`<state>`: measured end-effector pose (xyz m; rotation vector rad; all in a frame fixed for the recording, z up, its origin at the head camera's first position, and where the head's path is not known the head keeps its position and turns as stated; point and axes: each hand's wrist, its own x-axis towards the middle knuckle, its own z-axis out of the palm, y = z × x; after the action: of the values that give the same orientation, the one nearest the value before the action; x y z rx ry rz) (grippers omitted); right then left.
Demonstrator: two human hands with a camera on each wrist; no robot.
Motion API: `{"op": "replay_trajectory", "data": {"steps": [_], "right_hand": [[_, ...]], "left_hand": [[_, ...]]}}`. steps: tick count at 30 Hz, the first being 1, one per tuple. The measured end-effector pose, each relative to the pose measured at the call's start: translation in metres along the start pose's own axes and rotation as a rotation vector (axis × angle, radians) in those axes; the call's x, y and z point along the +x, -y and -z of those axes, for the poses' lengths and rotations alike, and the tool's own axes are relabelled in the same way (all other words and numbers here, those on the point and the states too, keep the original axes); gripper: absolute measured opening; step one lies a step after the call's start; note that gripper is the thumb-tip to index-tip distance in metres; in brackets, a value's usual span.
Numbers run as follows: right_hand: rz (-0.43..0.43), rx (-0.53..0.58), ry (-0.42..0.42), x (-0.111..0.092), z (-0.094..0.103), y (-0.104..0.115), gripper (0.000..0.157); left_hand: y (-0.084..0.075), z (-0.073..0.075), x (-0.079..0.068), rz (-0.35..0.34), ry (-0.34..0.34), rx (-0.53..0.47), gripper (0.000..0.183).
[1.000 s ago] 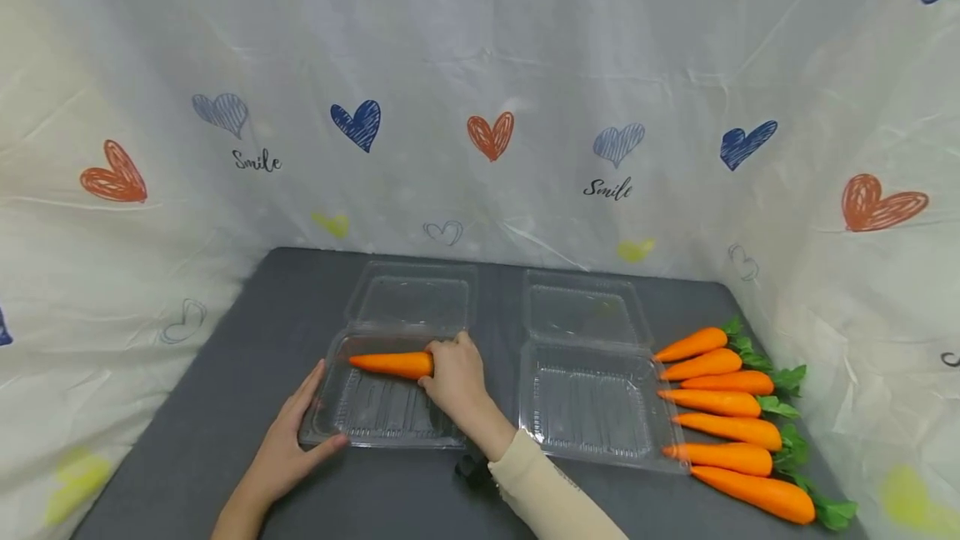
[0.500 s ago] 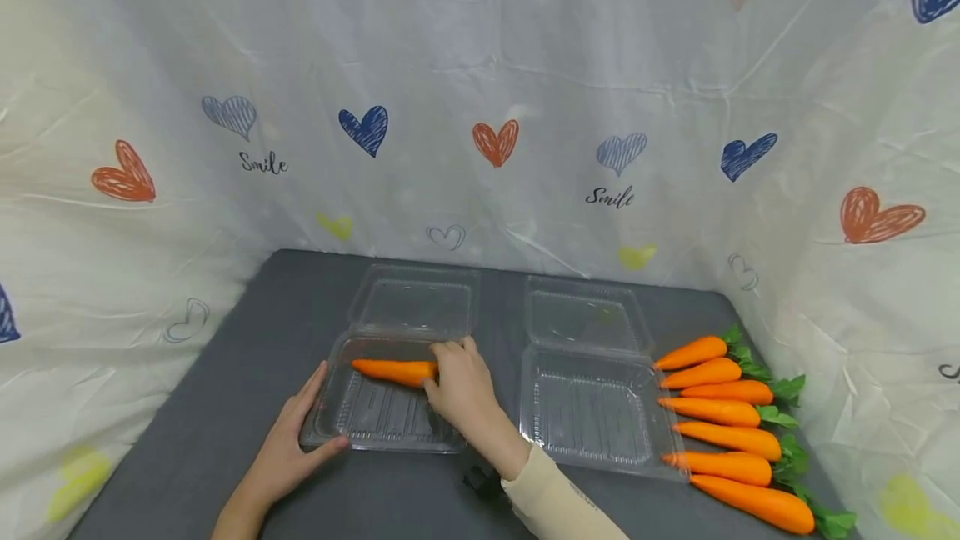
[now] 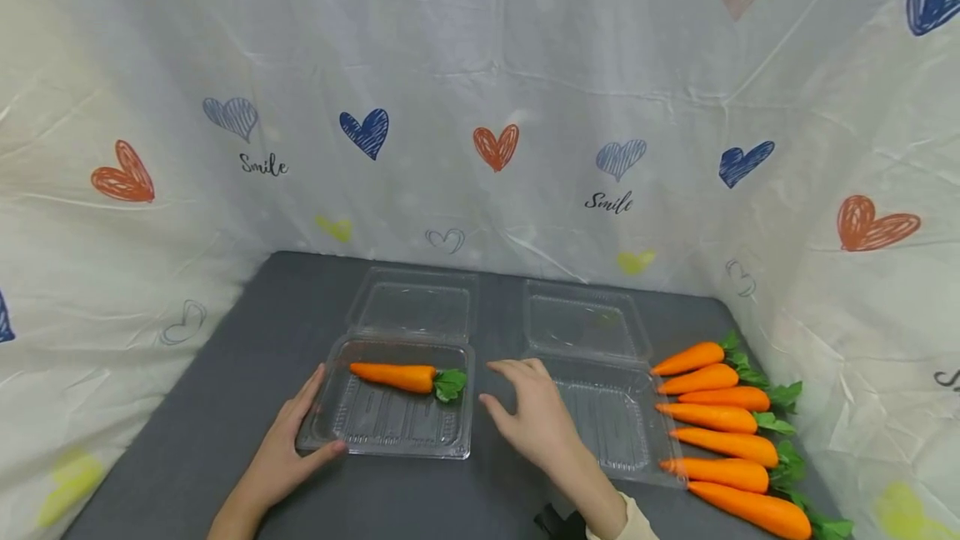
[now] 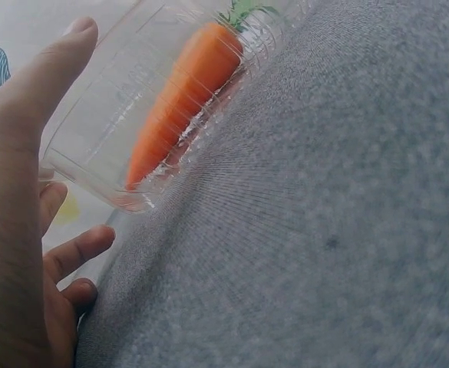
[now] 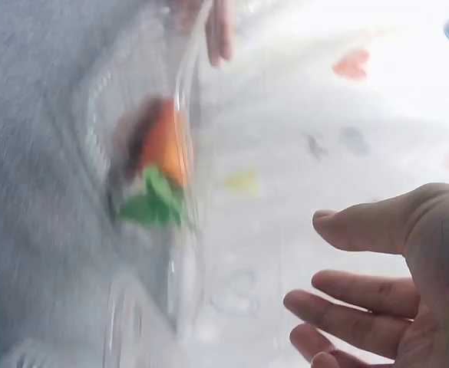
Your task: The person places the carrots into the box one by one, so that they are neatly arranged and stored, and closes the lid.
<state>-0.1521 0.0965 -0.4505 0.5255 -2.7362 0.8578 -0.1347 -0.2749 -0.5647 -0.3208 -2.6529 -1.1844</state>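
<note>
An orange carrot (image 3: 392, 377) with green leaves (image 3: 450, 385) lies crosswise in the left clear plastic container (image 3: 390, 430), its tip to the left. My left hand (image 3: 285, 448) rests at the container's left front corner, thumb on the front rim and fingers along the left side. In the left wrist view the carrot (image 4: 186, 100) shows through the clear wall. My right hand (image 3: 536, 415) is between the two containers, fingers spread and holding nothing. The right container (image 3: 600, 423), partly behind that hand, has no carrot in it. The right wrist view is blurred.
Several carrots (image 3: 720, 417) lie in a column at the right, some tips over the right container's edge. Both hinged lids, the left lid (image 3: 412, 307) and the right lid (image 3: 585, 323), lie folded back. A heart-print curtain (image 3: 480, 65) surrounds the grey table (image 3: 420, 498).
My right hand has let go of the carrot and moved right, out of the left container, uncovering the carrot's leaves. My left hand has stayed at the container's corner.
</note>
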Motion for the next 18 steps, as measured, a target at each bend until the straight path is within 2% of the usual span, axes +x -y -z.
{"op": "replay_trajectory", "data": {"steps": [6, 10, 13, 15, 18], "right_hand": [[-0.050, 0.055, -0.167, -0.022, 0.034, -0.029, 0.035], [-0.027, 0.008, -0.315, -0.037, 0.057, -0.052, 0.033], [-0.040, -0.039, -0.391, -0.052, 0.070, -0.070, 0.031], [-0.095, -0.058, -0.414, -0.062, 0.077, -0.084, 0.029], [-0.238, -0.054, -0.406, -0.079, 0.088, -0.104, 0.026]], "left_hand": [[0.000, 0.000, 0.000, -0.001, 0.004, 0.003, 0.117], [0.000, 0.001, -0.003, 0.008, 0.013, -0.006, 0.116], [0.000, 0.002, -0.005, 0.013, 0.016, -0.006, 0.117], [0.000, 0.002, -0.005, 0.016, 0.014, -0.003, 0.117], [0.000, 0.002, -0.006, 0.019, 0.013, 0.004, 0.116]]}}
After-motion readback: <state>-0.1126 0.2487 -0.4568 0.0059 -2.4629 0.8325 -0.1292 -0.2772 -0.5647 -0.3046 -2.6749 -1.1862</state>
